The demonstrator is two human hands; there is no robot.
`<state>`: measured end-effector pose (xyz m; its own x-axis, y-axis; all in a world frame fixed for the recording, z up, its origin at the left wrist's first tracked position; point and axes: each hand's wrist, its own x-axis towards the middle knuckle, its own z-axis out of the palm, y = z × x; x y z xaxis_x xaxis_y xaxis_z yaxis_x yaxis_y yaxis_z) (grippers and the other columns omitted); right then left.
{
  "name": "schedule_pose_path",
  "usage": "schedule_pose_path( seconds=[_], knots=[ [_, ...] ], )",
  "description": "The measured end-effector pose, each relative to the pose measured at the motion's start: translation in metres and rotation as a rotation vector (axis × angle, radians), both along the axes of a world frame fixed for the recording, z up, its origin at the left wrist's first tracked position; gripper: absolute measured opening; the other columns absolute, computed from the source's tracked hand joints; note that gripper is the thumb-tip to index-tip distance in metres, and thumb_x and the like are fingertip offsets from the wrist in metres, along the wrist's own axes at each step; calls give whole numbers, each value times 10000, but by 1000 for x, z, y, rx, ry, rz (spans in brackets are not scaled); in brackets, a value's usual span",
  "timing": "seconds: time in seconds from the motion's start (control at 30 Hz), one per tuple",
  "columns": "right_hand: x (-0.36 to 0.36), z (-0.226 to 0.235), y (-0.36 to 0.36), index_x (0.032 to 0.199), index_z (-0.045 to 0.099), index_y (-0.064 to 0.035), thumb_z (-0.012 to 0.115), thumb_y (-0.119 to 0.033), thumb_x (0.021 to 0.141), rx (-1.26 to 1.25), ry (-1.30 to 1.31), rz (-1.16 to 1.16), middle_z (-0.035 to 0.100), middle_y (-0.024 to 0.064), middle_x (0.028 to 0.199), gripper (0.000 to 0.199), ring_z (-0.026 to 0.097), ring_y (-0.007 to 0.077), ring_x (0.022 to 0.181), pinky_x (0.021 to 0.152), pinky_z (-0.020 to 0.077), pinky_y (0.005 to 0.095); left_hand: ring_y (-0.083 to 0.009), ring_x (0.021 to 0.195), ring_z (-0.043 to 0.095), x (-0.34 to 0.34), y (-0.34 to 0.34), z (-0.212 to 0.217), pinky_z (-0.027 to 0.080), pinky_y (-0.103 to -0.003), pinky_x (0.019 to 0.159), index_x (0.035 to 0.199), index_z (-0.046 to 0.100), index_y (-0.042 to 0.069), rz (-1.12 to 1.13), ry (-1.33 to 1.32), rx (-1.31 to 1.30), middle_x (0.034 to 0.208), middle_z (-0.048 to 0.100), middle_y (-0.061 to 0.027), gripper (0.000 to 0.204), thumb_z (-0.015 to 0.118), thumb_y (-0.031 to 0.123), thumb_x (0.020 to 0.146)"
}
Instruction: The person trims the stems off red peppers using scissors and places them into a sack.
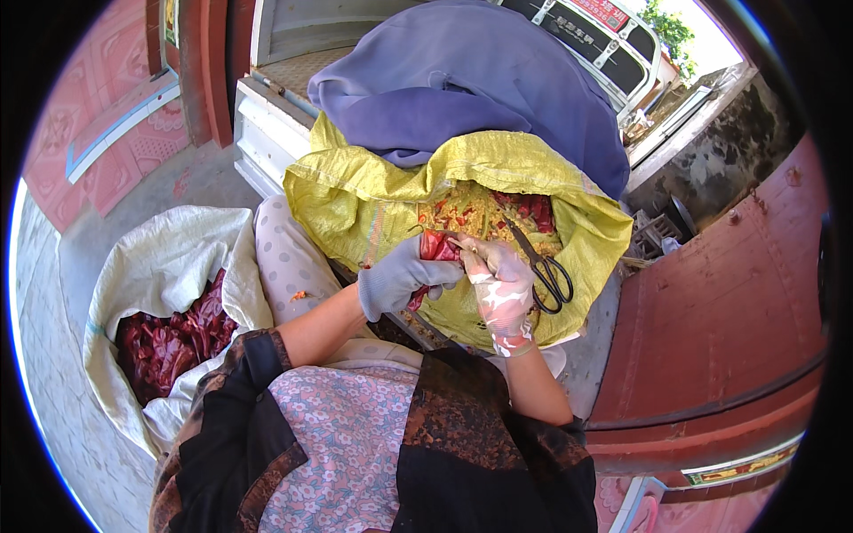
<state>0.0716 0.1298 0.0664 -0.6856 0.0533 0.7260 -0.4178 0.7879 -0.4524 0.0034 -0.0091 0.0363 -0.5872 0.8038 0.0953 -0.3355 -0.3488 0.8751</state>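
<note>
My left hand [410,277], in a grey glove, is closed around a dried red chili pepper [439,247]. More red shows below its fingers. My right hand [500,282], in a pink and white patterned glove, meets it at the pepper's right end. Its fingers are pinched together at what looks like the stem. Just right of that hand, scissors [553,282] with black handles rest over the opening of a yellow woven sack [346,200]. Loose yellow seeds and red pepper pieces [462,206] lie inside the sack, beyond both hands.
On the left stands a white woven sack [169,240] holding dark red dried peppers [182,333]. Behind the yellow sack is a large bundle under purple-blue cloth [462,75], beside a white vehicle bed [267,133]. A dark red metal door [711,311] lies to the right.
</note>
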Motion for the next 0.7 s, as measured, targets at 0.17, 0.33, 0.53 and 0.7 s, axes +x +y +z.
schedule_pose_path(
  seconds=[0.17,0.33,0.53,0.7],
  knots=[
    [-6,-9,6,881,665,-109,697,-123,736,286,61,-106,601,74,726,149,580,245,586,526,462,331,-78,489,434,-1,-4,-2,325,-224,446,708,542,61,-41,-85,15,609,484,-3,115,579,115,803],
    [-2,-10,-1,885,627,-24,630,-119,828,-407,-217,39,619,51,742,111,579,149,624,551,439,263,-78,485,419,3,-4,7,321,-224,449,688,512,75,-85,-24,24,596,466,0,154,560,125,825],
    [-5,-14,10,947,613,-34,583,-149,861,-1191,-506,236,632,24,811,147,504,48,599,493,334,163,-87,483,402,3,4,-8,312,-226,447,734,494,75,-47,-103,129,595,451,-7,119,542,104,838],
    [-19,-25,12,786,592,-50,619,-73,829,-1048,-344,249,590,-1,722,55,484,63,565,474,344,200,-86,498,411,1,4,-15,333,-226,452,819,489,67,-122,-209,218,622,464,-15,70,541,102,849]
  ],
)
